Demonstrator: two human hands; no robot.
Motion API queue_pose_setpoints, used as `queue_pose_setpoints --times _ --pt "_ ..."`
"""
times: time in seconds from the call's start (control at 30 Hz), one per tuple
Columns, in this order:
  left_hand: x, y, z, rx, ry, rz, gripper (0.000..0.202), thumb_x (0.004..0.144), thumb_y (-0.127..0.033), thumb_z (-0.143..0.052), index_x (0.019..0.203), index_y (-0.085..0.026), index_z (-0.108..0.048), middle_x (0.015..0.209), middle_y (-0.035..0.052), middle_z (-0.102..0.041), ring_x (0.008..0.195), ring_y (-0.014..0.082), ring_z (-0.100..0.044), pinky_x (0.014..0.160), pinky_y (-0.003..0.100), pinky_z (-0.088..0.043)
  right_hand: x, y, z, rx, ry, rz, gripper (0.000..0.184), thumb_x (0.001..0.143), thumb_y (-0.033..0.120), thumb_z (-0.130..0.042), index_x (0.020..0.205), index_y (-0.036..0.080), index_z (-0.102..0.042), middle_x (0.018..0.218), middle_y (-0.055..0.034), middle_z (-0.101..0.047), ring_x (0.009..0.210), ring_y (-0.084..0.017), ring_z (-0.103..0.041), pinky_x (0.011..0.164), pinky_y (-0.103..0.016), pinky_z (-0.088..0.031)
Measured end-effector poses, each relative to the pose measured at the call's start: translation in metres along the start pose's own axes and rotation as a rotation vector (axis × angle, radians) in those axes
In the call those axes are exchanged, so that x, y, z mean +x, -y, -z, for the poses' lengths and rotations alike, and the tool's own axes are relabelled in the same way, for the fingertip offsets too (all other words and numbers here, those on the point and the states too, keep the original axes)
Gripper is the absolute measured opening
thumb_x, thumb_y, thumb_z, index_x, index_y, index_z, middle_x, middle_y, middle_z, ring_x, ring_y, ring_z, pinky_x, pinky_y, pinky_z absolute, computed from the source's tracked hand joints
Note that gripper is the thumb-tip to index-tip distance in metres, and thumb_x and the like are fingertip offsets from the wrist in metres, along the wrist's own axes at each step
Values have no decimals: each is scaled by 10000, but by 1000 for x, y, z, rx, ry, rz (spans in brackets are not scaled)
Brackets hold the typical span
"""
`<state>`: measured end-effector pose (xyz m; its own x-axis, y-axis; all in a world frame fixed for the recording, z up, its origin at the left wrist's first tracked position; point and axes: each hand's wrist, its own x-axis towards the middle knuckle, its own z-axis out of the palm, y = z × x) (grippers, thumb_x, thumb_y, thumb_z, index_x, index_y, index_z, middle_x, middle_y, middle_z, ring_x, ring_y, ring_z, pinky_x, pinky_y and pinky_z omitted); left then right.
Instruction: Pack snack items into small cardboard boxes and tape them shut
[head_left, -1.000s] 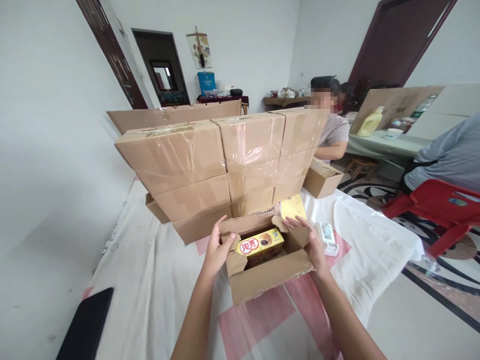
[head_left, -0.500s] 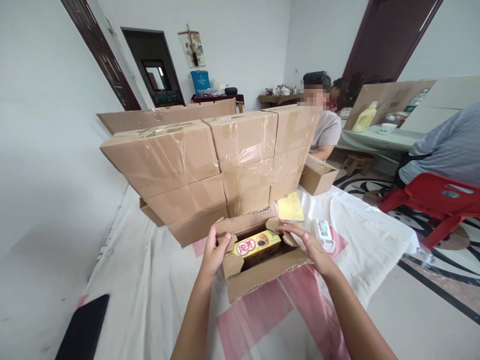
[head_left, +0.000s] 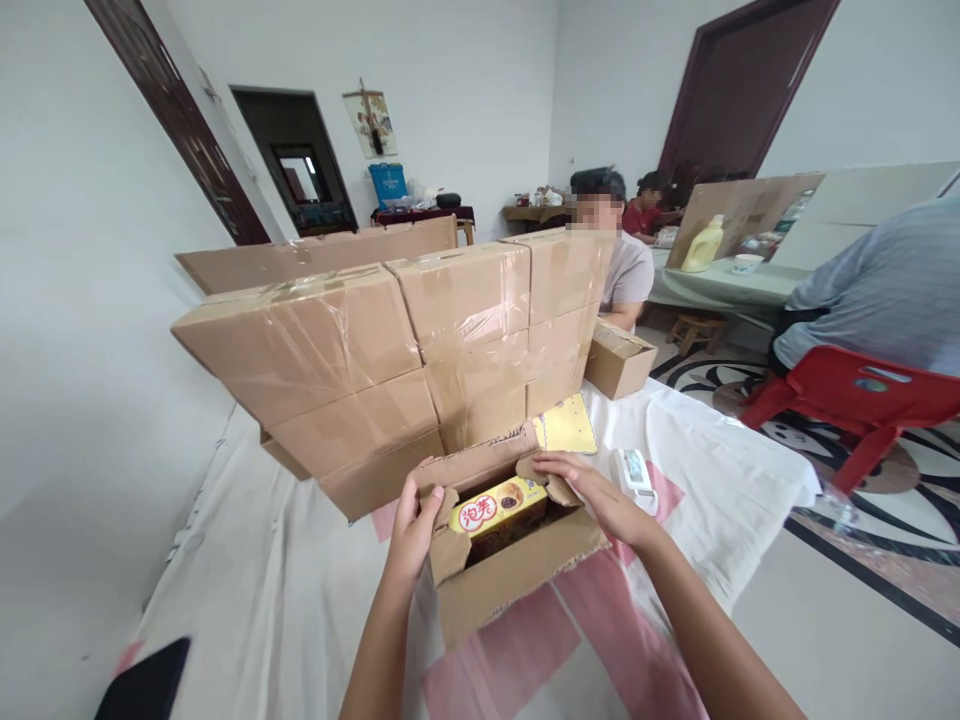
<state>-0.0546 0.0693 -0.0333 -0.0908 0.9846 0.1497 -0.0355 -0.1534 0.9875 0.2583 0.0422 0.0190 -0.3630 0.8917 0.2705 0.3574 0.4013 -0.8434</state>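
The left hand [head_left: 411, 530] pinches the box [head_left: 517, 585] at its left end; the right hand [head_left: 607, 497] rests fingers on the right flap [head_left: 560, 488], grip unclear; the yellow pack [head_left: 499, 509] sits inside; flap-folding seems underway, likely calling for even pressure next.

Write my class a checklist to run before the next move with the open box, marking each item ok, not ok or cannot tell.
1. Left hand on the cardboard box: ok, its thumb lies over the left end flap.
2. Right hand in contact: ok, its fingers rest at the right end flap.
3. Yellow carton inside: ok, its printed face shows.
4. Box top closed: not ok, the opening shows.
5. Contents beneath the carton: cannot tell, in shadow.
6. White device outside the box: ok, on the cloth.
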Motion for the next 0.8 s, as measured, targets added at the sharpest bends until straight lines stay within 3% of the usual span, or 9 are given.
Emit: queue_pose_setpoints --times 0.17,0.3,0.43,0.53,0.63,0.7,0.8 --pt "0 -3 0 46 -62 37 564 801 -588 -725 1278 -300 -637 1285 57 -657 1365 275 -488 1184 396 -342 8 0 0 -8 -19 29 435 1001 409 -493 1400 252 -565 1414 -100 -572 1336 -256 -497 1179 -490 -345" --pt "1 2 2 26 -71 54 655 833 -747 -565 1251 -253 -668 1337 82 -643 1357 291 -498 1176 388 -355 9 0 2 22 14 14 495 936 255 -507 1431 249 -522 1447 -95 -534 1379 -256 -442 1199 -489 -300" --pt "2 6 7 -58 -72 111 723 794 -801 -537 1081 -170 -742 1174 133 -718 1232 348 -594 1109 465 -435 4 -3 1 96 11 1 542 906 211 -476 1445 258 -501 1454 -84 -516 1402 -251 -410 1215 -486 -251" --pt "1 -1 9 -90 59 48 580 754 -709 -633 894 -166 -778 1113 142 -737 1187 376 -617 1079 503 -461 1 -5 -2 176 -22 -35 590 907 234 -479 1493 261 -426 1453 -84 -512 1407 -244 -408 1218 -473 -237" --pt "-1 -11 11 -44 204 -10 501 787 -664 -602 767 -192 -766 1210 142 -708 1207 390 -603 1113 568 -411 2 -7 -8 260 -71 -113 607 907 265 -501 1503 261 -382 1469 -89 -494 1416 -249 -401 1197 -465 -277" --pt "-2 -15 13 102 241 -15 441 787 -632 -636 793 -212 -770 1275 132 -681 1255 393 -572 1142 582 -370 2 -11 -12 303 -144 -121 541 921 295 -503 1455 261 -427 1429 -95 -524 1381 -258 -437 1164 -464 -323" --pt "0 -15 18 304 305 -55 441 759 -602 -697 999 -243 -789 1306 117 -668 1313 381 -529 1175 546 -337 -6 -27 -13 372 -319 -24 402 948 302 -442 1338 258 -530 1360 -100 -569 1282 -258 -519 1111 -469 -377"
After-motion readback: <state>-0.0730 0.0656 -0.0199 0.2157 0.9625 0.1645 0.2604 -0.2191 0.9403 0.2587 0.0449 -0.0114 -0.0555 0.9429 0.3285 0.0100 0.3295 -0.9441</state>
